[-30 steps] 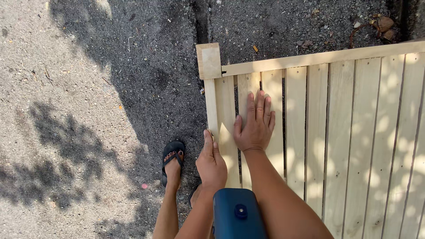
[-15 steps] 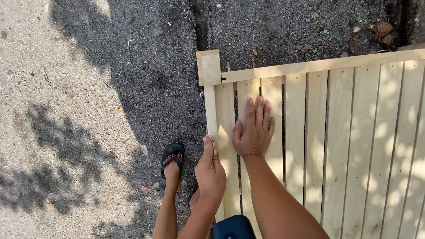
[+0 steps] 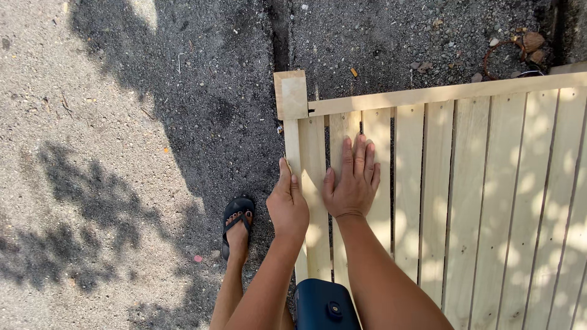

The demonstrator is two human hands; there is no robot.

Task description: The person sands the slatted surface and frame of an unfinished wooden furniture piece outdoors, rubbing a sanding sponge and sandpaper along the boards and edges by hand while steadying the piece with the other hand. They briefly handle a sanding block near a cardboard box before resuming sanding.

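One head-worn view — looking steeply down, close over a slatted wooden panel on gravel ground.

Rough grey gravel-studded ground is filling the left and upper parts of the view, with leaf shadows lying across it. A dark seam is running down the ground toward the top edge of the timber. 1 foot in a black flip-flop sandal is standing on the ground just beside the timber's left edge. A dark blue rounded object is showing at the bottom edge. Dry brown husk debris is lying at the upper right. A small orange fragment is lying among the stones.
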